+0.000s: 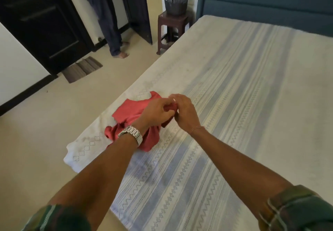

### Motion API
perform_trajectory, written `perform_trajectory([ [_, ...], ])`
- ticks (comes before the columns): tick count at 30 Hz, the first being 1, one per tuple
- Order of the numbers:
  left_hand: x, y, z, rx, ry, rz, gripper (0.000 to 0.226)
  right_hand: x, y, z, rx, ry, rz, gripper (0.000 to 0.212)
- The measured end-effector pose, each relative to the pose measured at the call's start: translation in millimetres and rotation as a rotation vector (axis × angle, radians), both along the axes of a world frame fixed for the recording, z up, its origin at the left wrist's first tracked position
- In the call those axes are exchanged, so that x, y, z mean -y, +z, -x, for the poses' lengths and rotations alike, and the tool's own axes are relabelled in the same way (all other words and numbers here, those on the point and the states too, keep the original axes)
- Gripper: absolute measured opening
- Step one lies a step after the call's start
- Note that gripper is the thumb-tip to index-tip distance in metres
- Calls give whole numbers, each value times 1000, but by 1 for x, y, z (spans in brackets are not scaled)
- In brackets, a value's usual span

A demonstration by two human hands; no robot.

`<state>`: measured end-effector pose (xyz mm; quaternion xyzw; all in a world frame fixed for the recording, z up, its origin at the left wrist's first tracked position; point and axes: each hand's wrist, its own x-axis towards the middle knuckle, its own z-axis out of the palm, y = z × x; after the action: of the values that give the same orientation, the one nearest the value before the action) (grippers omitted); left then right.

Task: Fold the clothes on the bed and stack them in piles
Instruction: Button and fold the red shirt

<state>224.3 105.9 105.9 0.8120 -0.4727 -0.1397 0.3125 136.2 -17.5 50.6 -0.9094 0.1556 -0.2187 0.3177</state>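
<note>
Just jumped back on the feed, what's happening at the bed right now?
A person is working a red garment near the corner of the bed. Both hands pinch a bunched part of it: the left hand, with a wristwatch, and the right hand meet over the cloth. The garment is still crumpled, not folded, and no pile shows on the bed. Another person stands by the doorway.

The red garment (134, 115) is soft matt cloth, rumpled. The bed cover (234, 90) is woven cloth, matt, with a textured blue-and-cream stripe pattern. The wristwatch (132, 133) has a shiny metal link band. The basket (175, 5) looks like dark slatted plastic, the stool (172, 30) glossy brown, and the floor (45, 140) smooth.
</note>
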Motion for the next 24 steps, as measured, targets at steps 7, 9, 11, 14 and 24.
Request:
perform_trajectory([
  [7,20,136,100,336,-147,-152,29,53,97,140,-24,-99,-143,28],
  [9,28,169,141,479,-129,-194,33,63,124,186,-1,-179,-157,31],
  [11,38,199,186,598,-68,-198,35,72,151,233,21,-241,-124,28],
  [14,51,234,251,765,111,-130,34,84,192,302,24,-319,13,11],
  [24,84,317,414,705,508,190,21,108,320,485,-17,-585,322,27],
])
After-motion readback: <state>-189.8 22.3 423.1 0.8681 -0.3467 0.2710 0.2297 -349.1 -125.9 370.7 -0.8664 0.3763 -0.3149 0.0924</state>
